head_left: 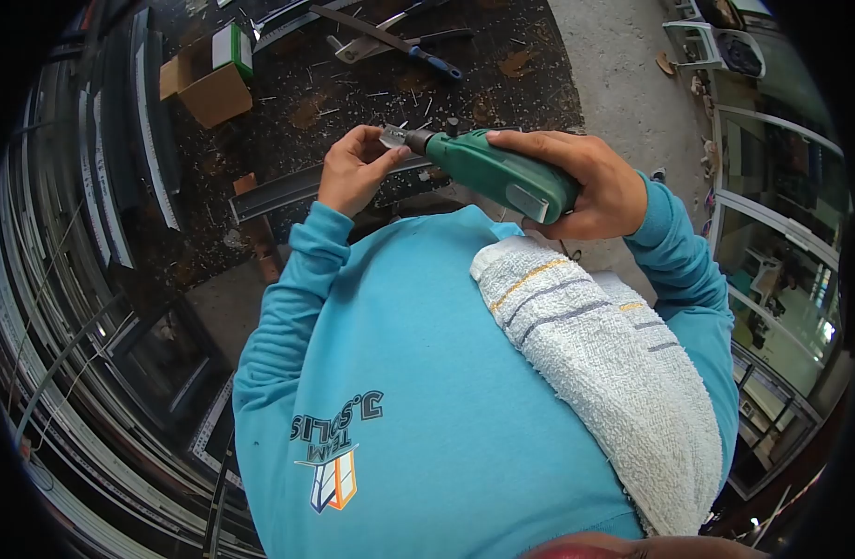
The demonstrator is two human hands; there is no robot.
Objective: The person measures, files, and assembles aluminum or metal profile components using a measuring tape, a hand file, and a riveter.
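My right hand (600, 182) is wrapped around the rear of a green power drill (483, 168). Its dark chuck points left, toward my other hand. Between the thumb and fingers of my left hand (356, 168) is a small shiny metal piece (393, 137), right at the tip of the chuck. Whether the bit touches the piece cannot be made out. Just below and behind these lies a long dark metal profile (297, 191) along the near edge of the worktable.
The dark worktable (306, 93) is strewn with shavings and small bits. On it are a blue-handled file (432, 61), other tools and an open cardboard box (213, 93). Long metal profiles (92, 168) fill the left side. A white towel (604, 354) hangs over my shirt.
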